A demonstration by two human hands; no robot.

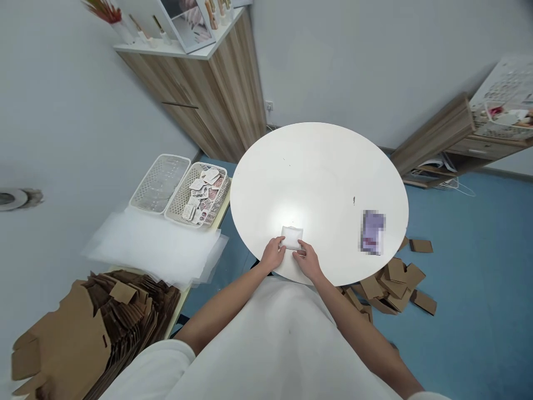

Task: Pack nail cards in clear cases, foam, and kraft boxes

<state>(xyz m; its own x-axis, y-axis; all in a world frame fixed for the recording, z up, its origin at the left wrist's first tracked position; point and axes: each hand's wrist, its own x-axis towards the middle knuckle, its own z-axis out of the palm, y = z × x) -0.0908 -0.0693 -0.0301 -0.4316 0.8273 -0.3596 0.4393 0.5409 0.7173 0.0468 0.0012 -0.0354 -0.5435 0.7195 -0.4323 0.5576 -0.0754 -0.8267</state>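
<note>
A small, flat white packet [292, 236], apparently wrapped in thin foam sheet, lies near the front edge of the round white table [316, 166]. My left hand [272, 254] grips its left side, thumb and fingers bent at the edge. On the opposite side, my right hand [308, 260] pinches the lower right corner. What is inside the wrapping is hidden.
Left of the table are a stack of white foam sheets [162, 244], flattened cardboard boxes [66, 339], a basket of small cards [200, 194] and another white basket [160, 183]. A blurred purple item [372, 232] lies on the table. Folded cardboard boxes [393, 286] cover the floor at right.
</note>
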